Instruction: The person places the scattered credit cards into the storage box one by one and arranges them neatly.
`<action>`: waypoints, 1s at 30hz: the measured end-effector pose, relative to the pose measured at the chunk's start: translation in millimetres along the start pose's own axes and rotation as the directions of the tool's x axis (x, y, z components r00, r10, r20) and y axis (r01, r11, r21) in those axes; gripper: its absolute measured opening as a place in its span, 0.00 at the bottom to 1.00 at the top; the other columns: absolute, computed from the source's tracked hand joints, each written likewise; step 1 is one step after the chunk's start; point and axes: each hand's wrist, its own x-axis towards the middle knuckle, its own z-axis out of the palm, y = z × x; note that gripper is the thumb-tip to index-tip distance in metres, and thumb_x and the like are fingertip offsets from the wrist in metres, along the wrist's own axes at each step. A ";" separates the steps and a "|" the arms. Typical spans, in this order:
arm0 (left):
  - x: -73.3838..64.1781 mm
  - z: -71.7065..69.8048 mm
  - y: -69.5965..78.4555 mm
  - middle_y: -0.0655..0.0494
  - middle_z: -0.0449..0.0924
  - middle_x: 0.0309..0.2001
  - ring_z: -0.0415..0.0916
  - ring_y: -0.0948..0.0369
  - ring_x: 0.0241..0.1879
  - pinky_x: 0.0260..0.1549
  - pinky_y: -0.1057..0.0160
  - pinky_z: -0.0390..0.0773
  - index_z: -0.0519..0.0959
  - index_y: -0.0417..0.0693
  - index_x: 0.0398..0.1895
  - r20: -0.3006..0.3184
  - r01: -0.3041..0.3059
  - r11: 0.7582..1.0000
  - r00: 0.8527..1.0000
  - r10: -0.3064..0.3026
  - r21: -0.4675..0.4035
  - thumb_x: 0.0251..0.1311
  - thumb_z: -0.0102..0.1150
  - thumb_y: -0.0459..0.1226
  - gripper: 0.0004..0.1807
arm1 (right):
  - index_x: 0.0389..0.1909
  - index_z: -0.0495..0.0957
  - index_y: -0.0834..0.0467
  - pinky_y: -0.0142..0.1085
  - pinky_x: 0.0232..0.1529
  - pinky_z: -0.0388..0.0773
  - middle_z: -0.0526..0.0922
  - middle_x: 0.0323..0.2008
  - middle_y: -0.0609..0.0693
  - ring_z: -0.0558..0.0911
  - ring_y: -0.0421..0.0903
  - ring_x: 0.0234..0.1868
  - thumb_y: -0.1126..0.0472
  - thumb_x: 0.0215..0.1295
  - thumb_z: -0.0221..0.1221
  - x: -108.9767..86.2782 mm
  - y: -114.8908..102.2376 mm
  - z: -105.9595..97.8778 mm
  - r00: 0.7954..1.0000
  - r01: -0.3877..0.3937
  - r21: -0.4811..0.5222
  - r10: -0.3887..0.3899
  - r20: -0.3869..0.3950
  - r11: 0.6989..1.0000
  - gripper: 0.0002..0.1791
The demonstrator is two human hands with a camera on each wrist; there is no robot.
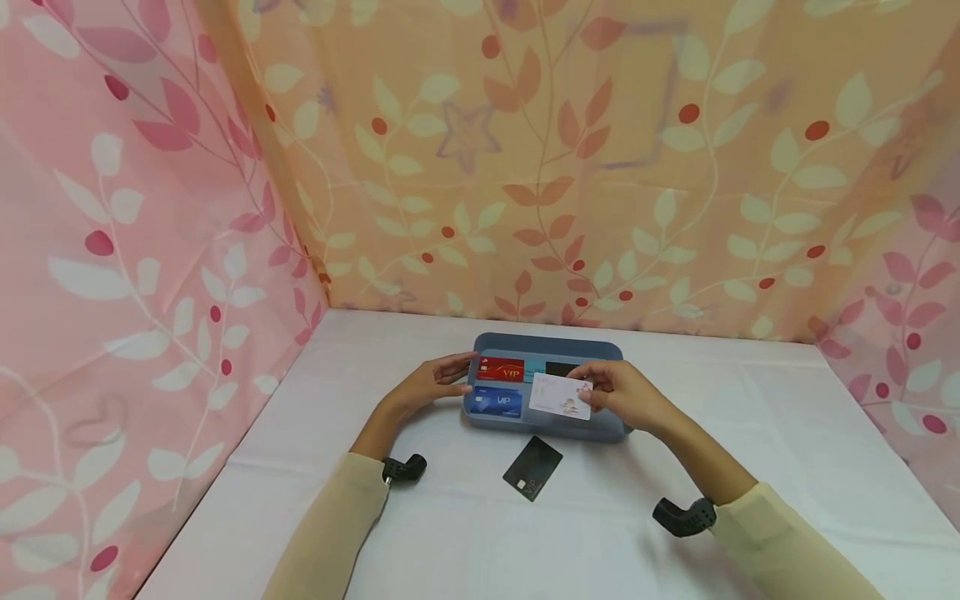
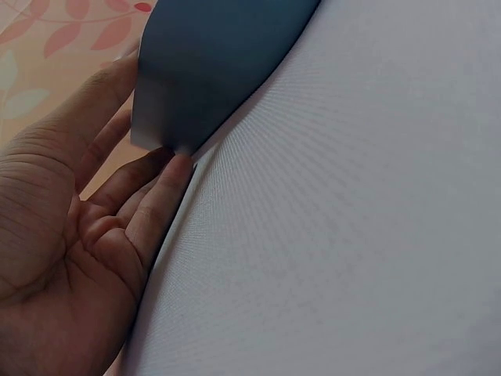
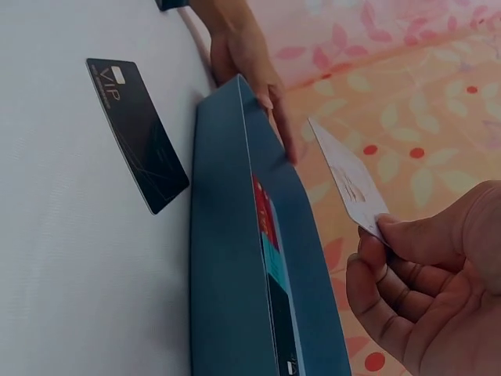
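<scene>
My right hand (image 1: 618, 392) pinches a white card (image 1: 561, 396) between thumb and fingers above the blue-grey tray (image 1: 546, 430). In the right wrist view this card (image 3: 348, 176) is tilted and apart from the tray. At the tray's left end, my left hand (image 1: 427, 385) touches the wall and rim with extended fingers. Inside the tray lie a red VIP card (image 1: 501, 369), a blue VIP card (image 1: 497, 402), a teal card (image 1: 535, 371) and a dark card (image 1: 561, 367), the last two partly hidden. A black VIP card (image 1: 532, 468) lies on the table before the tray.
White cloth covers the table (image 1: 450, 533). Patterned fabric hangs behind (image 1: 555, 167) and along both sides. Each wrist carries a black camera mount, seen at the left (image 1: 405, 468) and right (image 1: 684, 517).
</scene>
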 end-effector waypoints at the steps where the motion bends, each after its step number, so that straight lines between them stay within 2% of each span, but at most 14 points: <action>1: -0.2 0.0 0.2 0.57 0.67 0.74 0.63 0.57 0.74 0.71 0.53 0.64 0.69 0.60 0.74 -0.001 0.000 1.000 1.000 0.000 -0.001 0.60 0.73 0.42 0.38 | 0.58 0.78 0.68 0.41 0.39 0.87 0.85 0.44 0.59 0.83 0.50 0.36 0.70 0.70 0.59 2.3 0.6 0.3 1.000 -0.005 -0.002 0.005 0.001 1.000 0.16; 10: -0.9 2.4 -0.3 0.58 0.66 0.74 0.63 0.58 0.74 0.70 0.55 0.65 0.68 0.60 0.75 0.004 -0.003 1.000 1.000 0.003 -0.010 0.61 0.72 0.40 0.38 | 0.56 0.80 0.68 0.37 0.37 0.85 0.85 0.45 0.60 0.81 0.49 0.34 0.70 0.71 0.58 17.3 12.1 5.4 0.999 -0.042 -0.023 0.041 -0.009 0.999 0.15; 17: 1.3 1.0 -2.9 0.57 0.67 0.74 0.63 0.57 0.73 0.70 0.55 0.65 0.69 0.58 0.74 0.005 -0.022 0.999 1.000 0.023 -0.027 0.60 0.73 0.38 0.39 | 0.54 0.81 0.70 0.39 0.31 0.84 0.84 0.39 0.61 0.80 0.49 0.31 0.72 0.69 0.58 24.1 21.2 11.4 1.000 -0.026 -0.047 0.026 -0.005 0.999 0.14; 23: 1.2 0.7 -2.3 0.57 0.66 0.74 0.63 0.57 0.74 0.71 0.55 0.64 0.68 0.58 0.75 0.007 -0.018 1.000 1.000 0.019 -0.016 0.60 0.73 0.40 0.39 | 0.52 0.81 0.70 0.35 0.23 0.79 0.82 0.30 0.56 0.77 0.46 0.22 0.72 0.70 0.57 28.5 28.1 16.6 0.998 -0.051 -0.100 0.049 -0.024 0.994 0.13; 30: 1.1 0.7 -1.4 0.58 0.68 0.73 0.64 0.58 0.73 0.70 0.56 0.65 0.69 0.60 0.74 0.000 -0.010 1.000 1.000 0.010 -0.008 0.60 0.73 0.40 0.38 | 0.51 0.81 0.70 0.34 0.23 0.81 0.80 0.27 0.55 0.76 0.44 0.19 0.73 0.70 0.57 34.3 34.1 21.5 0.996 -0.084 -0.105 0.082 -0.025 0.991 0.12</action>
